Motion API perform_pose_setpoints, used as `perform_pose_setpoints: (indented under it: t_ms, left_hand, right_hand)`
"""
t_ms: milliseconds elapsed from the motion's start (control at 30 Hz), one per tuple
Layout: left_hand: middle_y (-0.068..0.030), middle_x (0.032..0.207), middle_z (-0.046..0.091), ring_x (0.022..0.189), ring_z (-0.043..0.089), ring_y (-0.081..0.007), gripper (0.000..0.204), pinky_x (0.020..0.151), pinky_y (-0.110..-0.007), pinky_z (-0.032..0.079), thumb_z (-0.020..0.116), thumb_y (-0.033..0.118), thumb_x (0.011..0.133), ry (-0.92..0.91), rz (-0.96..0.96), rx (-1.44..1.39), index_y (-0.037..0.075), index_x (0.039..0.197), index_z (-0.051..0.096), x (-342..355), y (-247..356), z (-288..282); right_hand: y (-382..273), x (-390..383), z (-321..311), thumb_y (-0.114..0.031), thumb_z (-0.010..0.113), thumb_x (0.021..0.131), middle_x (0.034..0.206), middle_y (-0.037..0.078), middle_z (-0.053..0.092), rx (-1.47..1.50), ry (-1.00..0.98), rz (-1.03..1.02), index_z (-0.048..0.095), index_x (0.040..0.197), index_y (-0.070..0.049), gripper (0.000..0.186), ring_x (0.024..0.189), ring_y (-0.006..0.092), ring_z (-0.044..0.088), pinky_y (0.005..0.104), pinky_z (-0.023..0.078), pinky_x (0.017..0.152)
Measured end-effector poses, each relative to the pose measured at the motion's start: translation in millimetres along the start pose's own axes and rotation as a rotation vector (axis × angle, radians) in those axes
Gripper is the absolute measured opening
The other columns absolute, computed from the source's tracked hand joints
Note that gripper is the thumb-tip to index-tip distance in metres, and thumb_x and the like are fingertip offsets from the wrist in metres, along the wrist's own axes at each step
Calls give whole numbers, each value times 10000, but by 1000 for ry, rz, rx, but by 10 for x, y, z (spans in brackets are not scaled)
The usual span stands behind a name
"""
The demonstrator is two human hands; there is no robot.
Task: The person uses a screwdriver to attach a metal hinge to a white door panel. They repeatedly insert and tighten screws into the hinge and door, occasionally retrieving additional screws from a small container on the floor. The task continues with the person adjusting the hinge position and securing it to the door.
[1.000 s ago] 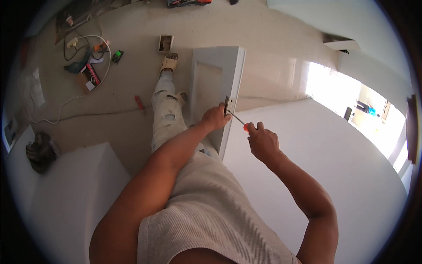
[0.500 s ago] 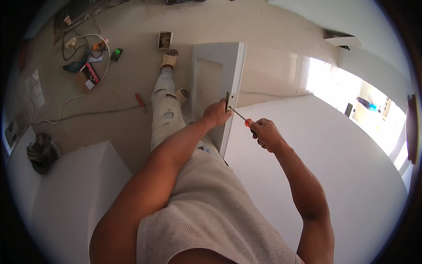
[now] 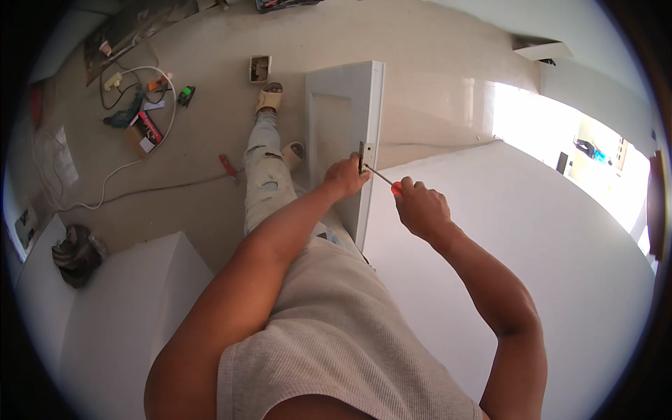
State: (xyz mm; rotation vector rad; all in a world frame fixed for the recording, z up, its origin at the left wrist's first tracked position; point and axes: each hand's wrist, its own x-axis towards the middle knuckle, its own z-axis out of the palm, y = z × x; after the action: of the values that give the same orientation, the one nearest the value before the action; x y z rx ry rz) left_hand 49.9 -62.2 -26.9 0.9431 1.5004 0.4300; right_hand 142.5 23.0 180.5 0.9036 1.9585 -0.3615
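Observation:
A screwdriver (image 3: 381, 176) with a red handle is gripped in my right hand (image 3: 422, 208). Its tip meets a metal hinge (image 3: 368, 155) on the edge of a pale panelled door (image 3: 343, 91). My left hand (image 3: 344, 177) is closed at the hinge, thumb and fingertips against the leaf that stands out from the door's face. Part of that leaf is hidden by the fingers. Any screw under the tip is too small to make out.
A white wall top (image 3: 490, 231) spreads to the right of the door. On the floor at left lie a red-handled tool (image 3: 227, 166), a power drill (image 3: 126, 113), a red box (image 3: 148, 129) and cables (image 3: 140, 180). A small square box (image 3: 260, 68) stands beyond my foot.
My right hand has turned on the screwdriver handle, its fingers now wrapped over the top. The tip stays at the hinge, and the left hand holds its place. The view has shifted slightly.

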Motion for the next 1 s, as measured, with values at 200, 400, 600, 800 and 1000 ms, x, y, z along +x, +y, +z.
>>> perform_pose_setpoints:
  t_ms: [200, 400, 600, 800, 1000]
  left_hand:
    - [-250, 944, 662, 936, 639, -421, 521, 836, -487, 494, 644, 421, 863, -2, -10, 8, -18, 1095, 485, 12, 9, -3]
    - [-253, 958, 660, 966, 635, -412, 564, 860, -474, 491, 658, 437, 843, -9, -12, 29, -23, 1118, 484, 32, 19, -4]
    - [-252, 1025, 655, 1004, 634, -395, 682, 890, -451, 488, 686, 502, 798, -33, 0, 108, -40, 1162, 490, 8, -89, -50]
    - [-248, 1079, 650, 1033, 629, -394, 688, 904, -441, 487, 683, 513, 804, -80, -57, 129, -39, 1175, 507, -31, 43, -85]
    - [-243, 1071, 654, 1035, 630, -389, 668, 902, -442, 491, 664, 527, 824, -69, -59, 127, -23, 1177, 524, -62, 24, -44]
  right_hand:
    - [115, 127, -57, -339, 575, 924, 792, 168, 633, 875, -185, 428, 509, 1012, 17, 373, 621, 227, 621, 369, 481, 559]
    - [88, 25, -165, -302, 603, 904, 870, 173, 636, 716, -87, 340, 524, 1046, 11, 353, 838, 301, 643, 430, 496, 715]
    - [17, -200, -112, -229, 633, 878, 1021, 177, 641, 405, 80, 247, 549, 1083, -50, 284, 916, 367, 638, 473, 495, 809]
    - [141, -375, 196, -210, 655, 864, 1003, 199, 661, 606, 174, 262, 575, 1078, -26, 293, 927, 368, 640, 448, 499, 786]
    - [116, -378, 455, -221, 654, 861, 1038, 188, 652, 677, 180, 241, 571, 1088, -38, 303, 950, 376, 631, 470, 498, 800]
